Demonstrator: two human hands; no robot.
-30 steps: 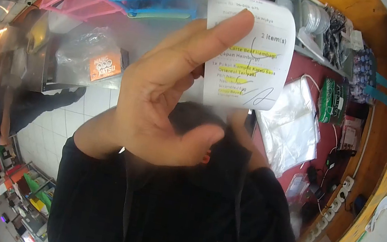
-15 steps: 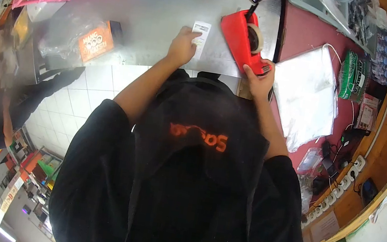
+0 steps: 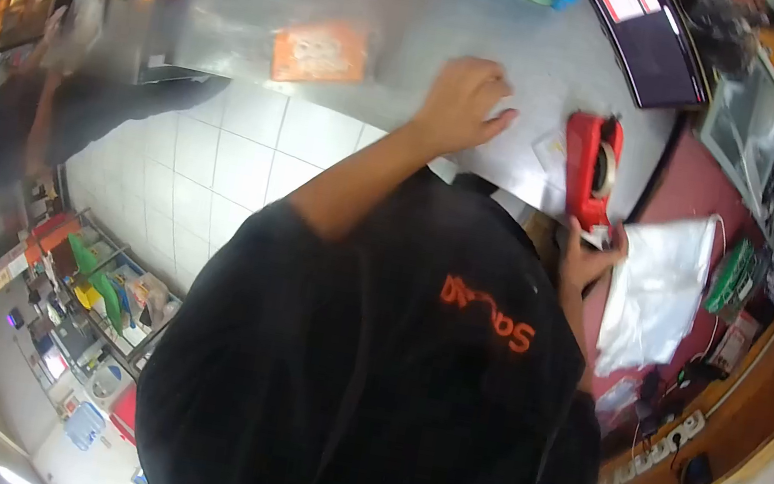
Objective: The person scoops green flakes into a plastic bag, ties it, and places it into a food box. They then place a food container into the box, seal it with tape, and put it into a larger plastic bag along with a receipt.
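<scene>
My left hand (image 3: 470,103) is over the metal counter, smeared by motion. Its fingers are curled and its thumb stands apart, with nothing visible between them. A red tape dispenser (image 3: 581,166) with a roll of tape (image 3: 605,170) stands near the counter's right end. At its near end, by the cutter, is my right hand (image 3: 589,262), thumb on one side and fingers on the other. A small printed paper slip (image 3: 551,152) lies against the dispenser's left side, partly hidden by it.
An orange box (image 3: 321,52) in clear plastic lies on the metal counter (image 3: 415,3). A dark tablet-like device (image 3: 661,58) stands at the back right. White plastic bags (image 3: 657,295) rest on the red surface to the right. At far left is another person (image 3: 17,118).
The view has swung left, shifting the counter things rightward. My left hand has come off the paper slip. The dispenser now stands closer to the slip and is turned more upright in view.
</scene>
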